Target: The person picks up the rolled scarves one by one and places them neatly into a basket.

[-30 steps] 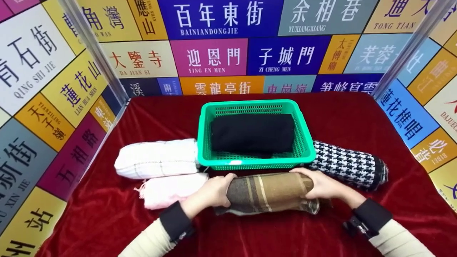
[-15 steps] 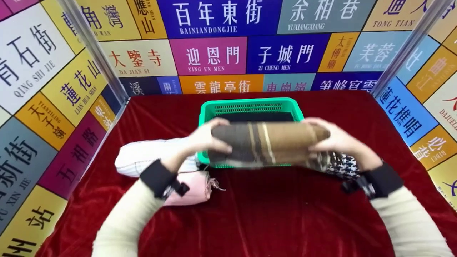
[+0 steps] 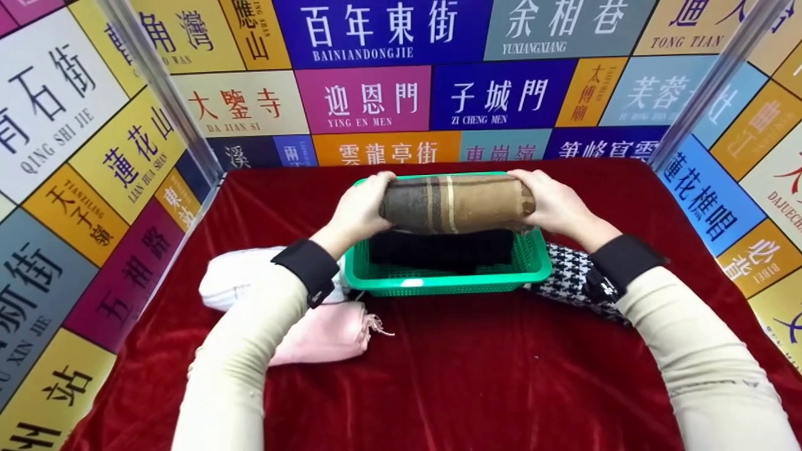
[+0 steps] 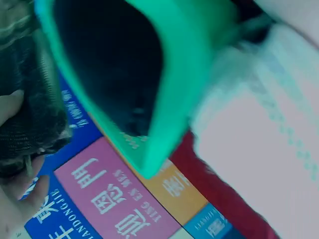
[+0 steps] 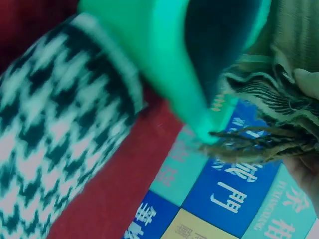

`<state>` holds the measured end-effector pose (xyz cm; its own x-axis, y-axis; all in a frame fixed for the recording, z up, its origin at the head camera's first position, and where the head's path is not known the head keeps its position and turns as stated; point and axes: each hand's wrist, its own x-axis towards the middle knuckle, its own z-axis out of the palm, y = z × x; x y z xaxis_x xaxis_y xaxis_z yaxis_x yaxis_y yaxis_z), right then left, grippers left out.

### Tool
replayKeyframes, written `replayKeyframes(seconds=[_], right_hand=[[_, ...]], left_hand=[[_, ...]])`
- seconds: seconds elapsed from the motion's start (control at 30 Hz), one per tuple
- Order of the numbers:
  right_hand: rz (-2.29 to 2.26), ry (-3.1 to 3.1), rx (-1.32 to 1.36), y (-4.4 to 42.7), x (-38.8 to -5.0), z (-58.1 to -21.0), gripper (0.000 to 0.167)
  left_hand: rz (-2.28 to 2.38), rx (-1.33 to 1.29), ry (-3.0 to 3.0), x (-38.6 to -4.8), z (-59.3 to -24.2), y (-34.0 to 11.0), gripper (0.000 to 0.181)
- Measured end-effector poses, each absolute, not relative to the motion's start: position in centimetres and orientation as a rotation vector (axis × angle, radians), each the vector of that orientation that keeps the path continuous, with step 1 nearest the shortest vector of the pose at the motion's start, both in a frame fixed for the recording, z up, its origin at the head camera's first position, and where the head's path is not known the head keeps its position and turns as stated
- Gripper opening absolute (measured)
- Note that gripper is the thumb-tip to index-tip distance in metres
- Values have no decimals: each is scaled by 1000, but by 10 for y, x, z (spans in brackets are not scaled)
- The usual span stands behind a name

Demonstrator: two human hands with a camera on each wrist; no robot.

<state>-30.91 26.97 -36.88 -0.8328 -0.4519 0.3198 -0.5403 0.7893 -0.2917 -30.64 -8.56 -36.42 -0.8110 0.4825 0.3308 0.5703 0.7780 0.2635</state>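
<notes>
A rolled brown and grey striped scarf [image 3: 463, 203] is held by its two ends over the back part of a green plastic basket [image 3: 448, 282]. My left hand [image 3: 363, 207] grips the grey end and my right hand [image 3: 554, 203] grips the brown end. Inside the basket lies a folded black cloth [image 3: 442, 248], partly covered from sight by the scarf. In the right wrist view, twisted fringe [image 5: 259, 144] hangs from the scarf's end beside the basket's rim. The left wrist view shows fingers [image 4: 35, 191] at the scarf's other end.
Left of the basket lie a white checked rolled cloth [image 3: 235, 275] and a pink fringed one [image 3: 326, 335]. A houndstooth roll [image 3: 564, 275] lies at the right, partly behind my wrist. Sign-covered panels [image 3: 369, 97] enclose the red cloth-covered table [image 3: 463, 376].
Both hands have lifted the striped scarf off the table in front of the basket and carried it forward, over the basket. The pink roll now shows its fringe on the right side.
</notes>
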Motion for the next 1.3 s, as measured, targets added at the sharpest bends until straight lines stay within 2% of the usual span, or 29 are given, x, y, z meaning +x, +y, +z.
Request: replayKeyframes(seconds=[0.23,0.47,0.6,0.7,0.77,0.87,1.0,1.17,1.3], right_hand=[[88,-2602,1192,264,-310,-402,78],[197,-2912,1342,252,-287,-400,70],[323,-3136,1392,247,-288,-387,56],[285,-3184,1447,238,-294,-378,39],[262,-3176,1431,229,-298,-375,34],[228,-3252,1333,213,-306,-375,42],[203,-3501,1277,198,-317,-377,59],[306,-3757,1170,193,-326,-377,62],[332,-3812,1155,190,-328,-377,63]], left_hand=[[187,-1120,-2640,-299,-397,-83,90],[564,-1295,-2869,-287,-396,-72,94],[531,-1234,-3245,-285,-385,-64,82],[402,-1134,-3443,-287,-376,-56,68],[330,-1096,-3453,-290,-373,-50,56],[252,-1089,-3412,-297,-371,-40,47],[162,-1068,-3531,-304,-373,-29,58],[268,-1057,-3626,-311,-372,-20,59],[514,-1055,-3599,-352,-428,-17,54]])
